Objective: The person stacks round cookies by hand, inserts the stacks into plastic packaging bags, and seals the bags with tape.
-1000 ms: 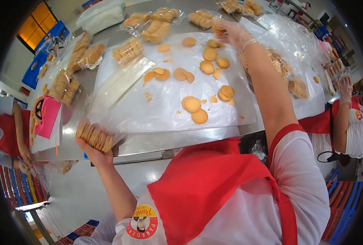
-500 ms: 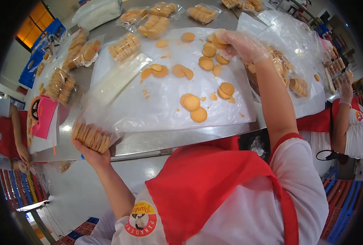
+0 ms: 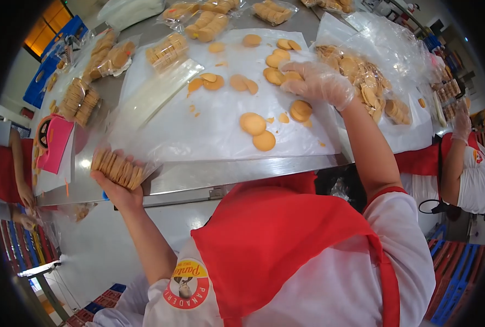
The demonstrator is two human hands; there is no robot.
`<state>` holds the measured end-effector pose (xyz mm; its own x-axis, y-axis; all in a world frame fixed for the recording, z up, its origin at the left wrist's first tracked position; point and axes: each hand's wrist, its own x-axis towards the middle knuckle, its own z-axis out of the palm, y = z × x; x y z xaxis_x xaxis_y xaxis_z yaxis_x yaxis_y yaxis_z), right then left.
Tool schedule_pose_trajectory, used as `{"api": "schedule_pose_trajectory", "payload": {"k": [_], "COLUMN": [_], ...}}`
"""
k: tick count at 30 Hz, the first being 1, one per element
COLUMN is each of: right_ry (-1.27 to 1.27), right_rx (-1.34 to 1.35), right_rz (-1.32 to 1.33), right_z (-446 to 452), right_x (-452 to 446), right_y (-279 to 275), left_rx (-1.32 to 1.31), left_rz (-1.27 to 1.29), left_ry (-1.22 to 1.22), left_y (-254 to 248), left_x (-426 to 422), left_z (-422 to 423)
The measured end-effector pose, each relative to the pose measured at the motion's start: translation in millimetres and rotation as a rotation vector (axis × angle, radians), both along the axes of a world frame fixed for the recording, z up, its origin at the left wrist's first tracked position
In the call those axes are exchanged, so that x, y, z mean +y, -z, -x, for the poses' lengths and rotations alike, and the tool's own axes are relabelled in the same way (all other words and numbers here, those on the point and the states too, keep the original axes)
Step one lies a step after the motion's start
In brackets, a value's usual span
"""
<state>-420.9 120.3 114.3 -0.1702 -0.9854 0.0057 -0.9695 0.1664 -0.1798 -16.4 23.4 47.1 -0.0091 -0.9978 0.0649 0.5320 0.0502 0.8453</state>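
At the bench point(image 3: 188, 177), your left hand point(image 3: 121, 191) grasps bagged biscuits point(image 3: 117, 168); over white sheeting point(image 3: 204, 136), your gloved right hand point(image 3: 320, 83) meets loose biscuits point(image 3: 274, 76), its grip too obscured to tell.

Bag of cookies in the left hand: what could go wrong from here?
1. The left hand holds the bag of cookies by the table's near edge; a slip could drop it to the floor.
2. The right hand is low over loose cookies; pressing hard might crack some. Broken pieces already lie nearby and could get picked up too.
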Motion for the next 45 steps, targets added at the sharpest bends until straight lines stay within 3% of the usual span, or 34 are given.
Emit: {"api": "schedule_pose_trajectory", "payload": {"k": [4, 7, 12, 15, 17, 20, 21, 24, 25, 29, 32, 33, 35, 38, 41, 44, 45], "right_ry": [0.016, -0.015, 0.043, -0.142, -0.355, -0.612, -0.559, -0.282, -0.359, -0.373, -0.539, -0.621, -0.568, -0.492, -0.594, -0.530, -0.546], "right_rx": [0.016, 0.080, 0.105, -0.109, -0.840, -0.928, -1.054, -0.657, -0.578, -0.553, -0.427, -0.492, -0.977, -1.131, -0.582, -0.627, -0.570], "right_rz": [-0.022, -0.011, -0.050, 0.303, 0.269, 0.548, 0.574, 0.625, 0.755, 0.594, 0.190, 0.129, 0.299, 0.339, 0.018, -0.162, 0.037], "right_z": [-10.3, -5.2, -10.4, -38.6, -70.9, -95.0, -101.7, -115.0, -114.6, -125.2, -125.5, -120.9, -122.1, -124.8, -119.6, -115.3, -114.9], "right_x": [7.8, 12.4, 19.6, 29.7, 40.4, 35.7, 30.4, 30.6, 26.1, 44.0, 54.4, 52.9, 47.4, 43.4, 43.9, 38.7, 36.5], "right_y": [-9.8, -18.4, -16.1, -41.9, -56.3, -50.2, -46.7, -42.8, -36.1, -37.0, -65.6, -66.8, -47.7, -39.5, -62.7, -66.4, -60.4], "left_rx": [0.012, -0.039, -0.057, -0.086, -0.138, -0.162, -0.163, -0.161, -0.158, -0.126, -0.144, -0.177, -0.184, -0.163, -0.247, -0.473, -0.559], "left_rz": [0.024, -0.029, -0.065, -0.034, -0.022, -0.018, -0.033, -0.075, -0.094, -0.167, -0.091, -0.098, -0.098, -0.071, 0.014, 0.219, 0.305], "left_ry": [0.099, 0.016, 0.190, 0.288, 0.309, 0.385, 0.392, 0.395, 0.385, 0.351, 0.501, 0.528, 0.558, 0.536, 0.491, 0.340, 0.269], "left_y": [1.9, -8.1, -32.1, -43.6, -52.5, -54.3, -54.5, -54.4, -54.2, -56.7, -58.4, -64.5, -66.1, -67.6, -71.9, -74.7, -75.5], "left_x": [-2.4, 0.4, 10.1, 15.0, 20.1, 25.3, 29.1, 35.9, 35.8, 31.1, 32.5, 36.0, 36.8, 36.4, 35.1, 33.5, 33.0], "left_z": [-5.4, 0.5, 13.9, 29.0, 42.8, 56.6, 61.3, 69.5, 70.1, 67.6, 64.9, 65.9, 66.4, 67.1, 66.6, 64.5, 64.2]}}
